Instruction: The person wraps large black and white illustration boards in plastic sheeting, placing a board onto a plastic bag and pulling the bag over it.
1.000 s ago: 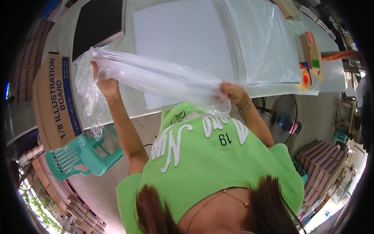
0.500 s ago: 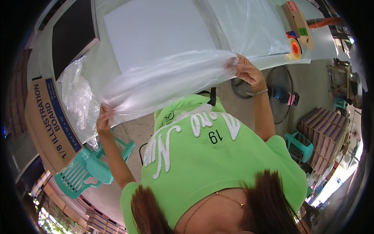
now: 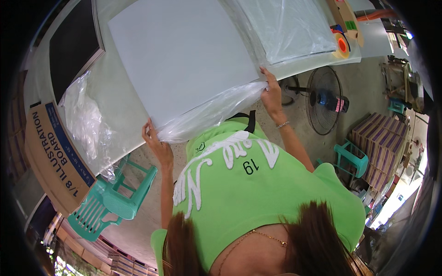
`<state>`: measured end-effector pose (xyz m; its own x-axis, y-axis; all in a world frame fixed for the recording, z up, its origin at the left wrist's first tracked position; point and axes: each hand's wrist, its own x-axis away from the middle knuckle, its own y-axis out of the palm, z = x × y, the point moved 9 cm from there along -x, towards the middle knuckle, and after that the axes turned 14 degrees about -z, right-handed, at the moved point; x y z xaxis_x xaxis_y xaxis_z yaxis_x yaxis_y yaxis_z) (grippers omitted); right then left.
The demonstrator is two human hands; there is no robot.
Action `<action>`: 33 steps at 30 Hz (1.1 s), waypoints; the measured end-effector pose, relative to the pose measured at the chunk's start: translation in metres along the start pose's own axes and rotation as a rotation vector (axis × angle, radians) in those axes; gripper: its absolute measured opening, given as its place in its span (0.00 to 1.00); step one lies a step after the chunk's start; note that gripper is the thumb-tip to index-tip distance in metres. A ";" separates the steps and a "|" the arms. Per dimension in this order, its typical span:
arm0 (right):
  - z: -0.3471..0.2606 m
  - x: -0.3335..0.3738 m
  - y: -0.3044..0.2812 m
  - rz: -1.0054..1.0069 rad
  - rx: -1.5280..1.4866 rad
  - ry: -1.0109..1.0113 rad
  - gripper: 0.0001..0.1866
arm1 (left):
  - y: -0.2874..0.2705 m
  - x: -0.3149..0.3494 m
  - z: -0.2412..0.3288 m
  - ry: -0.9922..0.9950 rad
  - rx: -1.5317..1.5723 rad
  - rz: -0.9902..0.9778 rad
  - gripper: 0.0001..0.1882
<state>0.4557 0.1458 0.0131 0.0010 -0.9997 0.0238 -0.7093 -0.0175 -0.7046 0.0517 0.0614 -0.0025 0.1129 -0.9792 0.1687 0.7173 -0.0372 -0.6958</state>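
Observation:
A clear plastic sheet or bag (image 3: 214,112) lies bunched along the near edge of a large pale grey board (image 3: 184,60) on the table. My left hand (image 3: 158,146) is at the board's near left corner, fingers closed on the plastic's left end. At the near right corner, my right hand (image 3: 272,95) grips the plastic's other end between thumb and fingers, its index finger stretched along the board's edge. Between the hands the plastic hangs in folds over the table's edge. Whether it wraps round the board's edge I cannot tell.
Crumpled clear plastic (image 3: 87,115) and a black board (image 3: 73,46) lie left, beside a cardboard box (image 3: 57,156). A plastic-covered board (image 3: 290,27) and tape rolls (image 3: 341,45) are on the right. A green chair (image 3: 115,198) and a fan (image 3: 324,100) stand on the floor.
Both hands have come closer together and lowered the plastic from over the board to its near edge. More of the board's surface now shows.

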 end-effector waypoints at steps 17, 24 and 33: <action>-0.037 0.002 -0.030 -0.050 -0.309 0.075 0.33 | 0.006 0.006 -0.004 -0.067 0.410 0.006 0.31; -0.082 -0.008 -0.056 -0.010 -0.259 -0.152 0.29 | -0.038 0.005 0.017 0.058 0.310 0.209 0.26; -0.091 -0.054 -0.109 0.126 -0.288 -0.230 0.25 | -0.147 -0.016 0.086 0.351 0.025 0.457 0.14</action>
<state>0.4685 0.2030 0.1535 0.0363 -0.9719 -0.2328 -0.8828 0.0779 -0.4632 0.0038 0.0996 0.1567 0.1834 -0.9025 -0.3897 0.6661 0.4056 -0.6260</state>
